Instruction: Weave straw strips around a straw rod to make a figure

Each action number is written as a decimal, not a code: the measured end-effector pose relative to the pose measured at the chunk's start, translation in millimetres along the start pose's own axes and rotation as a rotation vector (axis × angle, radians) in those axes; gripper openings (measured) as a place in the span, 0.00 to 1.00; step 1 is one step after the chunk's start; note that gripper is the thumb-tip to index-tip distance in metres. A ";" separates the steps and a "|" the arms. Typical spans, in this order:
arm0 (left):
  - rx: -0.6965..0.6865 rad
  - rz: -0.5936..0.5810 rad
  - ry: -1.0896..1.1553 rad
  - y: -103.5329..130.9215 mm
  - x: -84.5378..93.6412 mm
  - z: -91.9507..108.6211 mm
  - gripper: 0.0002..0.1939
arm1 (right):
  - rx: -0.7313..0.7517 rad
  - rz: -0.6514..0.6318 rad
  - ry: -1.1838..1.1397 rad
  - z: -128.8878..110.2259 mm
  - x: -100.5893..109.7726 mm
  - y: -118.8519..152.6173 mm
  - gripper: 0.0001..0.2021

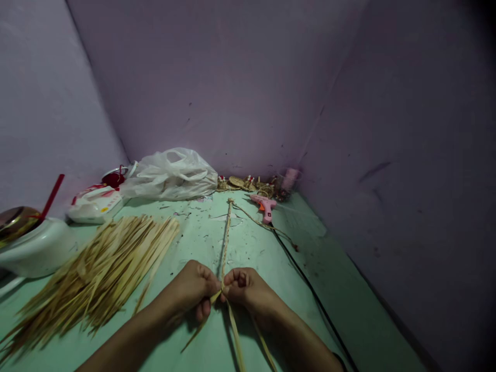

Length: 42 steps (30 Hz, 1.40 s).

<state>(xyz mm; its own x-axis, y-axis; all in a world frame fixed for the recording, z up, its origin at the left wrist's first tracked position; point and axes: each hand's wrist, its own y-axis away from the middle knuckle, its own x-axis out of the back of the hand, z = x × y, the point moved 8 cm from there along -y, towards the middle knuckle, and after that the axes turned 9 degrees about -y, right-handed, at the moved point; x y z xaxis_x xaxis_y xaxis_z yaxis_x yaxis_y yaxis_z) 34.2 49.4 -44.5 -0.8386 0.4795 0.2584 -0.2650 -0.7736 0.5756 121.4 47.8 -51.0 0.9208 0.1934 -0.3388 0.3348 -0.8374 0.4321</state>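
Observation:
A thin braided cord (pixel 226 240) of pale dried plant strips stretches from a knot at the far side of the green tabletop toward me. At its near end my left hand (pixel 197 287) and my right hand (pixel 245 289) meet, fingertips pinched on the strips close together. Loose strip ends (pixel 235 336) hang below the hands toward the table's near side. The exact crossing of the strips is partly hidden by my fingers. To the left of my left hand lies a wide bundle of dried strips (pixel 104 268).
Beyond the cord are a pink glue gun (pixel 265 206) with a black cable (pixel 310 289), a white plastic bag (pixel 170 175) and several small woven pieces (pixel 244 183). At left stand a wipes pack (pixel 96 204) and a white pot (pixel 42 248). Walls enclose the table's back and right.

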 end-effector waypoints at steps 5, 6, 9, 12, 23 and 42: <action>-0.012 -0.059 -0.005 -0.5 -2.7 -1.7 0.09 | 0.026 0.002 0.062 0.2 0.9 -2.4 0.13; -0.016 -0.080 0.007 -0.4 -4.6 -1.2 0.09 | 0.022 -0.002 0.048 0.9 0.6 -2.7 0.13; -0.011 -0.062 0.067 -0.8 -6.3 -0.5 0.07 | 0.027 -0.014 0.034 3.1 0.8 -4.4 0.13; 0.055 0.042 -0.023 -0.2 -1.8 -3.9 0.08 | 0.084 0.014 0.176 2.5 6.6 -6.2 0.09; -0.062 0.167 -0.096 1.7 2.5 5.0 0.06 | 0.268 0.122 0.842 -21.1 -1.0 25.5 0.07; -0.125 -0.042 -0.080 -0.8 -3.2 8.2 0.06 | -0.054 -0.045 0.003 11.1 -4.7 0.9 0.11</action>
<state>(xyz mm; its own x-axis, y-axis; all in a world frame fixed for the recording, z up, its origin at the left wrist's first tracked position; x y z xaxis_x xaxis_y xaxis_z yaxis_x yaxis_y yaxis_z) 41.0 51.9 -39.4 -0.7863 0.5403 0.2996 -0.3606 -0.7951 0.4877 115.2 40.5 -58.3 0.9050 0.2317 -0.3567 0.3862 -0.7990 0.4609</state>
